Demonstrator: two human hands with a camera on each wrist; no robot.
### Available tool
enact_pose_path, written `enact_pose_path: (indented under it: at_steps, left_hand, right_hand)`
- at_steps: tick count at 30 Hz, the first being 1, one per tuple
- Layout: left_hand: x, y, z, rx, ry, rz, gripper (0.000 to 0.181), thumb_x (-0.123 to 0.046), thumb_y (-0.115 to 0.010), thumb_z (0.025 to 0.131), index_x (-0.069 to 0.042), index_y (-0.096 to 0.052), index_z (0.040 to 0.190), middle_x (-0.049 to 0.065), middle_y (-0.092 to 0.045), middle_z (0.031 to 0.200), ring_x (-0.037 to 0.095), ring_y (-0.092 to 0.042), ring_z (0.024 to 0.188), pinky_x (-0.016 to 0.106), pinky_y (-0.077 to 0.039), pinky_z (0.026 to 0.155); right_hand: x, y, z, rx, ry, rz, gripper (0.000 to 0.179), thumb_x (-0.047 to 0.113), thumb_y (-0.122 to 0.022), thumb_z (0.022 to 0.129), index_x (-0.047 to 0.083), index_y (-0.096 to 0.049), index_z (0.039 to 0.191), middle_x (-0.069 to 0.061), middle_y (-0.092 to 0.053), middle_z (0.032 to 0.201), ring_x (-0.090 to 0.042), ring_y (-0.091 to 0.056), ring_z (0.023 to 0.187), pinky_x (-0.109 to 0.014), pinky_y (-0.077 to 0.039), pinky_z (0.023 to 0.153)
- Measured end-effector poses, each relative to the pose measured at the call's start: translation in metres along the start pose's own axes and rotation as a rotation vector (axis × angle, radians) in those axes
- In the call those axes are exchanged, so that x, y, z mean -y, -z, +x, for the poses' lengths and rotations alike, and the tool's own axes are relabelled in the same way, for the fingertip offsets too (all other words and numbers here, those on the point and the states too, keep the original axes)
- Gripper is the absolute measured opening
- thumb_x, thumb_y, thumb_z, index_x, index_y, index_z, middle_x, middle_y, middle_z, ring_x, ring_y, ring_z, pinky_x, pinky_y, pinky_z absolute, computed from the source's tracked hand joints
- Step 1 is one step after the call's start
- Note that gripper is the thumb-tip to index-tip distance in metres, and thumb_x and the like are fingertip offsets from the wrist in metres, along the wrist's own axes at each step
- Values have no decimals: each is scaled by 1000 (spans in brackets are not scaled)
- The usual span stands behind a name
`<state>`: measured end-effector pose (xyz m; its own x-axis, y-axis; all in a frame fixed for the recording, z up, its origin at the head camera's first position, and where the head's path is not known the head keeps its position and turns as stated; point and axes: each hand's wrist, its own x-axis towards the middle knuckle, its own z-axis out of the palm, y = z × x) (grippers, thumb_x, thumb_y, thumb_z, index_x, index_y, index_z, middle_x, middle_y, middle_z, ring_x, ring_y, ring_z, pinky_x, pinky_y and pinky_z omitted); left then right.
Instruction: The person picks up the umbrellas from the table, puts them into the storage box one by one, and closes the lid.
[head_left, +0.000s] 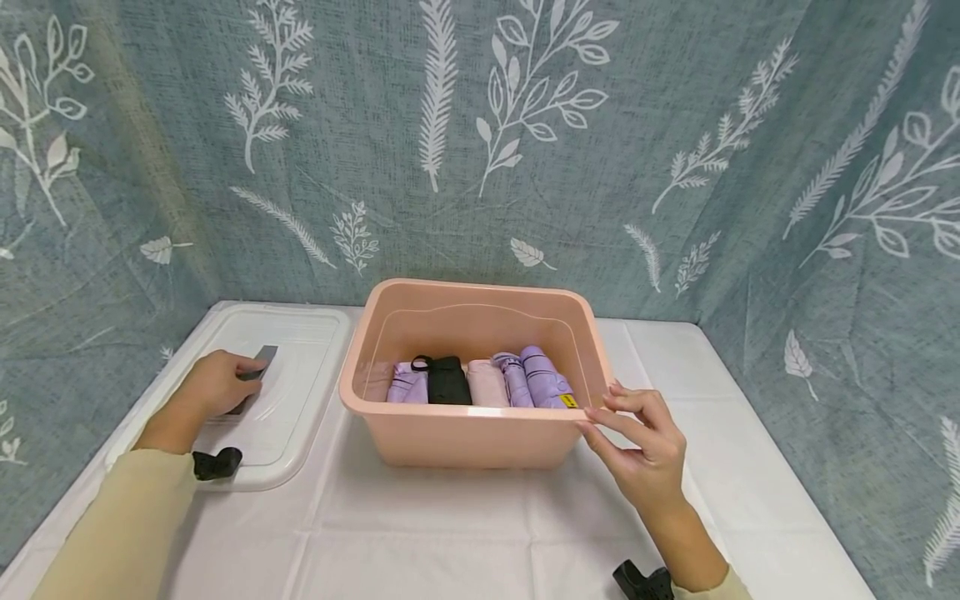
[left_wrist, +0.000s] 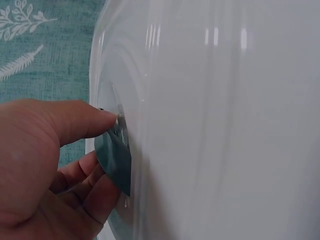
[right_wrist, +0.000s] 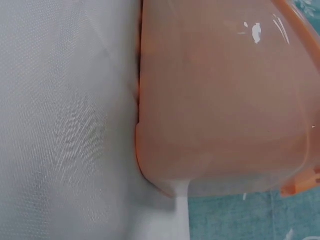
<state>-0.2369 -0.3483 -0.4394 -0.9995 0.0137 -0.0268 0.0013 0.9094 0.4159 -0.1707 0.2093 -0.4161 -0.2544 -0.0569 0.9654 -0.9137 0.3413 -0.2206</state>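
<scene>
At the left, my left hand (head_left: pixel 206 387) pinches the grey handle (head_left: pixel 267 353) of a translucent white lid (head_left: pixel 307 358) lying flat on the table. The left wrist view shows thumb and fingers on either side of that handle (left_wrist: pixel 114 162). A peach plastic storage bin (head_left: pixel 465 440) stands open in the middle. My right hand (head_left: pixel 651 443) pinches its front right corner, fingertips over the rim and thumb beneath. Inside sit a row of what look like folded compact umbrellas: purple (head_left: pixel 540 375), slim lilac (head_left: pixel 514 379), pale pink (head_left: pixel 487 383), black (head_left: pixel 448 382) and lilac at the left (head_left: pixel 407 385).
A white cloth (head_left: pixel 420 533) covers the table. Blue-green curtains with white leaf prints (head_left: pixel 405 225) enclose the back and both sides, close behind the bin and lid. A black strap mount (head_left: pixel 217 463) sits on each wrist, the left one overlapping the lid in the head view.
</scene>
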Motion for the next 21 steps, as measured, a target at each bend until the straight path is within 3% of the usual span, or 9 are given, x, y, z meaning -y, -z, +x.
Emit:
enact_pose_path:
  at_steps: [12, 19, 21]
  left_hand:
    - [9, 1, 3, 46, -6, -50, 45, -12, -67, 95, 9, -60, 133, 40, -57, 130, 55, -58, 115, 63, -52, 93]
    - [15, 6, 7, 120, -42, -84, 52, -10, -70, 93, 12, -55, 138, 41, -56, 132, 40, -63, 103, 51, -57, 83]
    - [16, 7, 6, 145, -53, -99, 54, -10, -70, 94, 13, -53, 140, 42, -53, 135, 44, -62, 108, 48, -57, 83]
  right_hand:
    - [1, -1, 0, -12, -18, 26, 19, 13, -88, 81, -4, -81, 83, -23, -63, 88, -27, -69, 103, -36, -56, 104]
    - [5, -4, 2, -22, -36, 44, 21, 13, -88, 82, -7, -79, 82, -25, -61, 87, -22, -69, 106, -35, -56, 105]
    - [7, -5, 3, -24, -40, 44, 23, 14, -87, 83, -8, -79, 81, -26, -60, 86, -20, -69, 107, -35, -56, 104]
